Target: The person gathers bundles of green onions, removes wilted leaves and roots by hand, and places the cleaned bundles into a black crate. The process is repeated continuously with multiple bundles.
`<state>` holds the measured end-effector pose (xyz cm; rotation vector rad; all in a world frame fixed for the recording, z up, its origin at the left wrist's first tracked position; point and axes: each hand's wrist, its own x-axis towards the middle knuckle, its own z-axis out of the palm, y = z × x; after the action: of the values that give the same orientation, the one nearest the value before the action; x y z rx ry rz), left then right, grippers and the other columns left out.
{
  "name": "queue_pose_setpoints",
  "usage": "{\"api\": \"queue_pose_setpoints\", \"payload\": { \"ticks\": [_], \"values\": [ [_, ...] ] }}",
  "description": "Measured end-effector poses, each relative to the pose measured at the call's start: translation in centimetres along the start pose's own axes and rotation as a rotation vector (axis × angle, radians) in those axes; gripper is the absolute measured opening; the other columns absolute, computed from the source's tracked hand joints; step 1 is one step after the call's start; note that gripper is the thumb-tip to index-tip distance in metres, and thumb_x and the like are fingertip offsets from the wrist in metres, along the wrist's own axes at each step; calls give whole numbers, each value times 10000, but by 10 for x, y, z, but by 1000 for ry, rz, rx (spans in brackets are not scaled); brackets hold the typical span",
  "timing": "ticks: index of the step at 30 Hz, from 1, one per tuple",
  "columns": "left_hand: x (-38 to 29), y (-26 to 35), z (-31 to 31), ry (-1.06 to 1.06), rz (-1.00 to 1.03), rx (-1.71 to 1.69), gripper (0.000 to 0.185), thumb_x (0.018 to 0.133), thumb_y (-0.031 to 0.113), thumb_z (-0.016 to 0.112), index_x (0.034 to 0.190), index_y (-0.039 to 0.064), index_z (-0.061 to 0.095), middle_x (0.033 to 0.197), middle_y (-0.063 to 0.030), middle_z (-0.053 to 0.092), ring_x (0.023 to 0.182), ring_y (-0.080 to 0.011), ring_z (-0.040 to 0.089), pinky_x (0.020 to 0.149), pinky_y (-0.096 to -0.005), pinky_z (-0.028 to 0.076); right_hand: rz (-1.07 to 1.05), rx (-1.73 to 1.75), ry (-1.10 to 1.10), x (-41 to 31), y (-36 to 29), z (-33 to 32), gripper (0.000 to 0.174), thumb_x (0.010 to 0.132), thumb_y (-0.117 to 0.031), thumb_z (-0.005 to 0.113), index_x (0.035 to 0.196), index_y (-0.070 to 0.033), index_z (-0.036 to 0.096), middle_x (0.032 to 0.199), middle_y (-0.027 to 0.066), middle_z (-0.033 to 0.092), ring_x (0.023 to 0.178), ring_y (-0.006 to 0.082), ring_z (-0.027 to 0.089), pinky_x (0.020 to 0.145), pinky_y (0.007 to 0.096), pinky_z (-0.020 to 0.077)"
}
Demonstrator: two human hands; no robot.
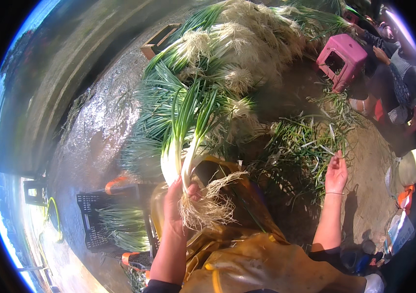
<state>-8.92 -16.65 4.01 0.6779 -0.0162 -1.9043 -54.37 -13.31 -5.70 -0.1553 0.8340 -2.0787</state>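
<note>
My left hand (174, 205) grips a small bunch of spring onions (173, 157) around the white stems, just above the roots. Their green leaves point away from me, and the pale stringy roots (208, 208) hang out to the right of the hand. My right hand (336, 174) is stretched out to the right over a heap of loose green leaves (299, 146), fingers close together. A thin pale leaf strip shows by its fingertips; whether the fingers hold it is unclear. Beyond my left hand lies a large pile of spring onions (237, 47) with roots attached.
A black plastic crate (91, 219) with spring onions inside stands at lower left. A pink plastic stool (347, 55) is at upper right, near a seated person (394, 77). A yellow-brown apron (259, 260) covers my lap. A twine spool (413, 166) lies far right.
</note>
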Motion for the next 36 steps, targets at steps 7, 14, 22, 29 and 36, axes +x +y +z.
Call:
{"api": "queue_pose_setpoints", "payload": {
  "ticks": [7, 14, 22, 29, 36],
  "values": [
    [-12, -22, 4, 53, 60, 122, 460, 985, 243, 609, 1368, 17, 490, 791, -64, 570, 611, -104, 506, 518, -224, 485, 990, -240, -375, -106, 109, 46, 348, 1057, -277, 532, 1224, 14, 624, 1027, 88, 704, 746, 90, 624, 546, 203, 480],
    [-39, -47, -29, 180, -11, 253, 388, 973, 346, 635, 1236, 70, 559, 745, -37, 529, 615, -115, 534, 565, -229, 513, 1014, -117, -386, -152, 159, 137, 192, 1027, -267, 604, 1041, -78, 633, 810, 3, 627, 640, 63, 530, 512, 186, 365],
    [-66, -53, -66, 314, -104, 604, 309, 907, 216, 740, 1140, 43, 637, 863, -60, 665, 700, -167, 618, 613, -291, 498, -26, -144, 351, -18, 28, -9, 226, 1016, -207, 629, 1129, -11, 635, 1058, 91, 698, 731, 39, 588, 587, 162, 448],
    [-97, -49, -83, 213, -249, 583, 355, 899, 229, 750, 1166, 37, 617, 847, -59, 654, 693, -174, 594, 622, -304, 486, 324, -617, -246, -73, 52, 59, 249, 1005, -138, 615, 1227, -26, 621, 959, 43, 677, 694, 53, 589, 571, 182, 454],
    [-110, -46, -98, 321, -125, 510, 363, 958, 270, 696, 1217, 39, 586, 941, -63, 663, 724, -182, 629, 602, -323, 528, -428, -1188, -1518, -166, 116, 175, 345, 853, -152, 733, 1195, -131, 696, 1242, 53, 659, 1125, 252, 623, 957, 372, 493]
  ]
}}
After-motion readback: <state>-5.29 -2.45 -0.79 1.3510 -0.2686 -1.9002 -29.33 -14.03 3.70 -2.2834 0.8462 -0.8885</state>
